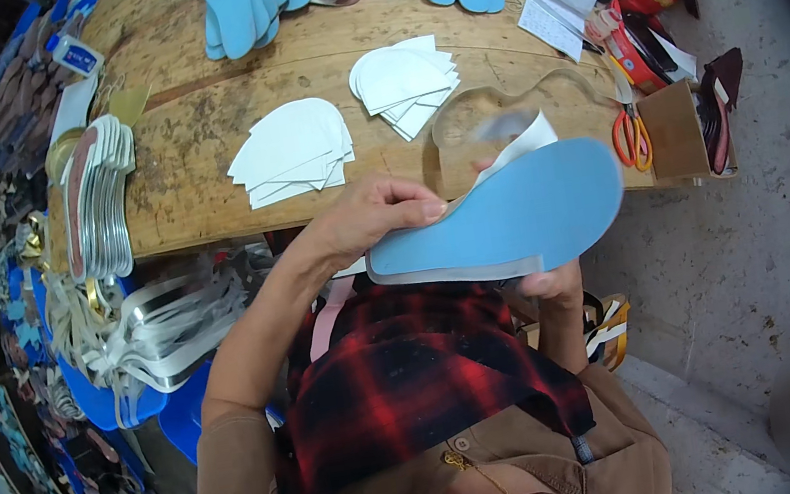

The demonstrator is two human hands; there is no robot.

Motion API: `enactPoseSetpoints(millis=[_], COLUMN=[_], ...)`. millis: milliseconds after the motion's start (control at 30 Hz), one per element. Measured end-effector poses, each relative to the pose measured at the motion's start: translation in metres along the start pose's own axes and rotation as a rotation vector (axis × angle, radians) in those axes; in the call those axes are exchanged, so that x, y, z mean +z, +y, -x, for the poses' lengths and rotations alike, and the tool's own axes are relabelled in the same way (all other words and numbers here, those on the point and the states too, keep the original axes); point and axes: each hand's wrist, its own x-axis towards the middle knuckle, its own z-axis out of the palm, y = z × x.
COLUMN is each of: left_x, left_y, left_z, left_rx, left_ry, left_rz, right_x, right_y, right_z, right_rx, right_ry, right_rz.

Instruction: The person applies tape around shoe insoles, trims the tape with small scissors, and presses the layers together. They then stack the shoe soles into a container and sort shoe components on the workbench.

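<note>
A blue insole [512, 215] is held above my lap, just off the table's near edge. Pale whitish material [464, 271] shows along its lower rim, and a white piece [531, 137] sticks up at its upper edge. My left hand [375, 214] pinches the insole's upper edge near the narrow end, thumb on the blue face. From below, my right hand [552, 284] grips the lower edge by the broad end; most of its fingers are hidden behind the insole. Two piles of white rounded pieces, a left pile [296, 150] and a right pile [404, 84], lie beyond my hands.
More blue insoles [245, 5] lie at the back of the wooden table [180, 85]. Metallic-edged sole pieces [100, 197] are stacked at left. A clear curved template [458, 122], orange-handled scissors [632, 138] and a cardboard box [677, 131] are at right. Silvery strips [164, 330] hang over a blue bin.
</note>
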Motion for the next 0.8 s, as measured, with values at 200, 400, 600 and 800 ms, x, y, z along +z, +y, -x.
enactPoseSetpoints(millis=[200, 400, 600, 800], left_x=[0.017, 0.044, 0.059, 0.057], left_y=[0.02, 0.034, 0.048, 0.029], left_z=[0.02, 0.021, 0.021, -0.001], left_rx=[0.458, 0.437, 0.32, 0.391], left_ry=[0.124, 0.207, -0.016, 0.015], left_rz=[-0.707, -0.814, -0.786, -0.698], right_x=[0.019, 0.027, -0.016, -0.018], right_y=[0.026, 0.009, -0.006, -0.024], right_z=[-0.006, -0.016, -0.017, -0.022], right_rx=[-0.115, 0.004, 0.094, -0.067], right_ry=[0.22, 0.352, 0.65, 0.627], right_rz=[0.088, -0.169, 0.047, 0.114])
